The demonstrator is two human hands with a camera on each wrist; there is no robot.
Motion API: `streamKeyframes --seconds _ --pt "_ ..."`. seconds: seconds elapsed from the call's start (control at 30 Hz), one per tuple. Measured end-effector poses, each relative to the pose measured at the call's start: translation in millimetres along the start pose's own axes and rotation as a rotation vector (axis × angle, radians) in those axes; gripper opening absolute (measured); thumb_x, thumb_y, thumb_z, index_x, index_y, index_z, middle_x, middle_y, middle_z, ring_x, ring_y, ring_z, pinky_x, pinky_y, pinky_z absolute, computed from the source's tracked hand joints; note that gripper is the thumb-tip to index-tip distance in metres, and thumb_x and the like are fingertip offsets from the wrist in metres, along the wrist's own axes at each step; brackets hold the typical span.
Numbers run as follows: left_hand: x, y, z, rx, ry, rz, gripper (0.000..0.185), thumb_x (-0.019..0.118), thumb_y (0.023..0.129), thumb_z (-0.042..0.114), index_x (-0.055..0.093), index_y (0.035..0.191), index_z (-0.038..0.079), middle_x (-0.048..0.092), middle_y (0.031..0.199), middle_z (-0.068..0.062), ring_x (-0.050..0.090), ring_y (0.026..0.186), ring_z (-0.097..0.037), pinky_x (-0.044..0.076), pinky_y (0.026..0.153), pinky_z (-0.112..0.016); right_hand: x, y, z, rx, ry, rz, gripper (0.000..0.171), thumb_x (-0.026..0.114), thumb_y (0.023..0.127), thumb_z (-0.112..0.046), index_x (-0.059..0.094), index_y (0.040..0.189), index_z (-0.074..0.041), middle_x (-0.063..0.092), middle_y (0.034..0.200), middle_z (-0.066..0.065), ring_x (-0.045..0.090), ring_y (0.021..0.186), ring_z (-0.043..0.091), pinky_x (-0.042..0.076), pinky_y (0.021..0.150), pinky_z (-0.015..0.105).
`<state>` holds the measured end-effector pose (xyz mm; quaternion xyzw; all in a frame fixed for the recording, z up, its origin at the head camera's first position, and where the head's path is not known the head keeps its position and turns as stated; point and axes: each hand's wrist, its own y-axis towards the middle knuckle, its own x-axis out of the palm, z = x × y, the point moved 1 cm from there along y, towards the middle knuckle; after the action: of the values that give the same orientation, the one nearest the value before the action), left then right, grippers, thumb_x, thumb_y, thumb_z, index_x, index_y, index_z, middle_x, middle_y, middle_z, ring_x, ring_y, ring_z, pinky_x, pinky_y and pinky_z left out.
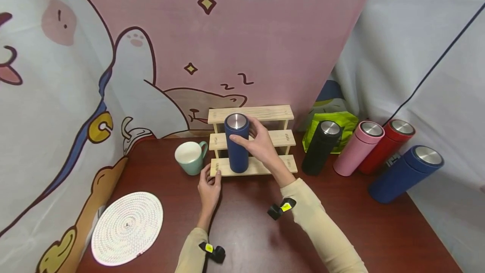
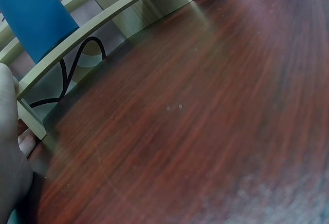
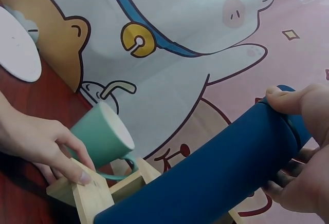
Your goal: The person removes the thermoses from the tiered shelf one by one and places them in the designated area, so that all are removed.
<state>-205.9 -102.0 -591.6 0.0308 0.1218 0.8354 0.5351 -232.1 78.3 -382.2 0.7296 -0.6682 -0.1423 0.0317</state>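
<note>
A blue thermos (image 1: 238, 146) with a silver lid stands upright on the lowest step of a three-tier wooden rack (image 1: 261, 165). My right hand (image 1: 261, 143) grips it near the top; in the right wrist view the thumb and fingers wrap around its upper part (image 3: 221, 157). My left hand (image 1: 209, 186) holds the left end of the rack's lowest step, thumb on top and fingers at the side. A mint-green mug (image 1: 190, 159) with a white inside stands just left of the rack, close to my left fingers.
Right of the rack stand a black thermos (image 1: 320, 148), a pink thermos (image 1: 358, 148), a red thermos (image 1: 386, 146) and another blue thermos (image 1: 405, 175). Behind them sits a lime-green bag (image 1: 346, 117). A white woven mat (image 1: 127, 228) lies at the left.
</note>
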Motion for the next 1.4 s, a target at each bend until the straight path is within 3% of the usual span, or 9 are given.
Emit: streamKeyframes --seconds 0.43,0.7,0.97,1.2,1.4 --pt "0.6 -0.1 0.2 -0.001 0.004 0.004 0.044 0.073 0.095 0.017 0.06 0.135 0.006 0.07 0.122 -0.017 0.066 0.1 -0.02 0.052 0.079 -0.017 -7.6 -10.3 0.6 -0.081 -0.033 -0.021 0.068 0.08 0.089 -0.019 0.048 0.148 -0.007 0.061 0.14 0.015 0.055 0.135 0.029 0.037 0.118 0.044" --pt "2.1 -0.3 -1.8 0.094 0.008 0.048 0.042 0.073 0.093 0.015 0.062 0.131 0.001 0.07 0.114 -0.022 0.068 0.094 -0.016 0.053 0.075 -0.017 -10.6 -17.8 5.3 -0.104 -0.053 0.033 0.067 0.077 0.091 -0.016 0.045 0.15 -0.006 0.058 0.143 0.017 0.053 0.137 0.03 0.037 0.118 0.045" --pt "1.0 -0.4 0.8 0.018 -0.011 0.009 0.044 0.074 0.094 0.013 0.061 0.134 0.005 0.07 0.12 -0.018 0.067 0.1 -0.019 0.052 0.079 -0.016 -17.3 -25.2 6.8 -0.093 -0.022 0.09 0.065 0.073 0.093 -0.004 0.042 0.149 0.003 0.057 0.142 0.026 0.052 0.137 0.037 0.036 0.118 0.046" --pt "0.5 -0.8 1.0 -0.013 -0.002 -0.001 0.043 0.073 0.094 0.013 0.06 0.135 0.006 0.07 0.121 -0.016 0.066 0.1 -0.017 0.051 0.08 -0.015 -27.5 -34.9 9.4 -0.106 -0.008 0.111 0.065 0.076 0.092 -0.013 0.045 0.149 -0.005 0.061 0.138 0.019 0.057 0.132 0.031 0.046 0.11 0.046" --pt "0.2 -1.7 1.4 0.008 0.004 -0.003 0.044 0.072 0.095 0.013 0.059 0.136 0.005 0.07 0.119 -0.017 0.066 0.1 -0.023 0.051 0.079 -0.015 -37.1 -42.6 9.7 -0.128 -0.034 0.129 0.064 0.077 0.092 -0.017 0.048 0.147 -0.006 0.061 0.137 0.017 0.058 0.132 0.03 0.043 0.113 0.047"
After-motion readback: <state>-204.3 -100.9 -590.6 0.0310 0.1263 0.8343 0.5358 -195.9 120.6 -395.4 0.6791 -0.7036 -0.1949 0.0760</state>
